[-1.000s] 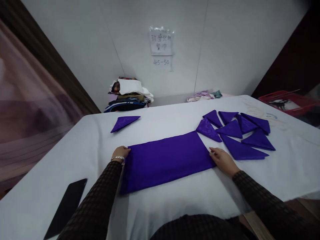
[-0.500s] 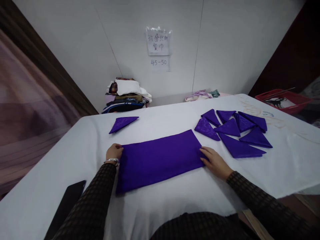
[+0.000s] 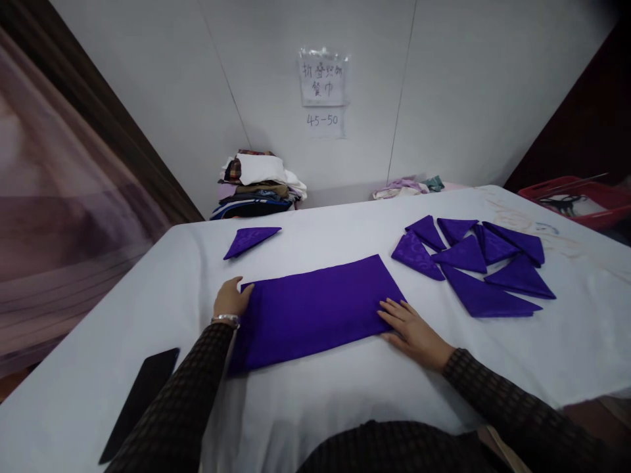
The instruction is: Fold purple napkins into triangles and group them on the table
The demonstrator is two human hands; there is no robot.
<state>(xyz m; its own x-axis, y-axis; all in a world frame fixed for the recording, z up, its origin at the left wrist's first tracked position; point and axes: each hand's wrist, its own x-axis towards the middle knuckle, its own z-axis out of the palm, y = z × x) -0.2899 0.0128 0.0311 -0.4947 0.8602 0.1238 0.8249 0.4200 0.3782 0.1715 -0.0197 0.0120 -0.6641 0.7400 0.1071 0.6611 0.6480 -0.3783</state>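
A purple cloth napkin (image 3: 315, 315), folded into a long rectangle, lies in front of me on the white tablecloth (image 3: 315, 407). At its left edge, my left hand (image 3: 231, 299) grips the cloth near the far corner, thumb on top; the other fingers are partly hidden. My right hand (image 3: 411, 332) rests flat on the napkin's right end, fingers stretched out and slightly apart. Beyond the left hand lies a small folded purple triangle napkin (image 3: 250, 242). Several more folded triangle napkins (image 3: 463, 255) are grouped at the right, some overlapping.
A black phone-like slab (image 3: 142, 401) lies left of my left forearm. Stacked clothes (image 3: 261, 184) stand by the wall at the back, with crumpled light cloths (image 3: 401, 188) farther right. A red basket (image 3: 582, 200) is at the far right. A handwritten sign (image 3: 324, 85) hangs on the wall.
My right hand has moved from the napkin's right edge inward and now lies flat on top. My left hand has shifted slightly at the left corner. The view has turned slightly left.
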